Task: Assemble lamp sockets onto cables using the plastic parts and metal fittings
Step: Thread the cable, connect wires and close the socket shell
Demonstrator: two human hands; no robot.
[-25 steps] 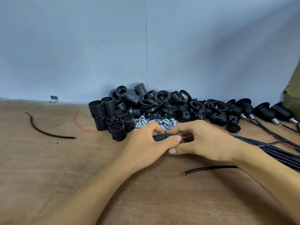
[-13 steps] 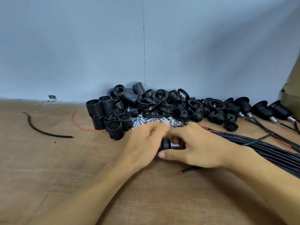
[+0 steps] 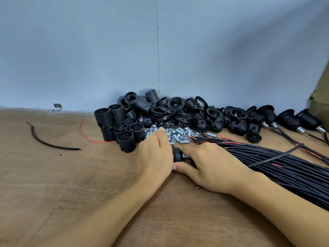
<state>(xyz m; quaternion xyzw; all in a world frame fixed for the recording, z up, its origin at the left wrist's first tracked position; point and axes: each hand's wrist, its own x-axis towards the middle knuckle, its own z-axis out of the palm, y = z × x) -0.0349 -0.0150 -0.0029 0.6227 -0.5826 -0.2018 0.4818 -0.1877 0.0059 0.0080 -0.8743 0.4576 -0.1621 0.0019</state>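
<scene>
My left hand [image 3: 156, 155] and my right hand [image 3: 210, 166] meet at the table's middle around a black socket cap [image 3: 177, 155] with a metal fitting [image 3: 186, 156] at its right end. Both hands curl round this piece; most of it is hidden by the fingers. A cable end with red and black wire tips [image 3: 198, 188] pokes out under my right palm. Behind the hands lie a heap of silver threaded fittings [image 3: 179, 134], black threaded socket bodies [image 3: 122, 129], black rings [image 3: 176, 111] and dome caps [image 3: 236, 127].
A thick bundle of black cables [image 3: 277, 163] runs to the right edge. Several finished sockets on cables [image 3: 288, 120] lie at the back right by a cardboard box [image 3: 320, 97]. A black cable scrap [image 3: 46, 141] and a red wire [image 3: 85, 134] lie at the left.
Both hands have turned around the piece: the black cap and its metal fitting now show between them. My left fingers have risen toward the silver fittings.
</scene>
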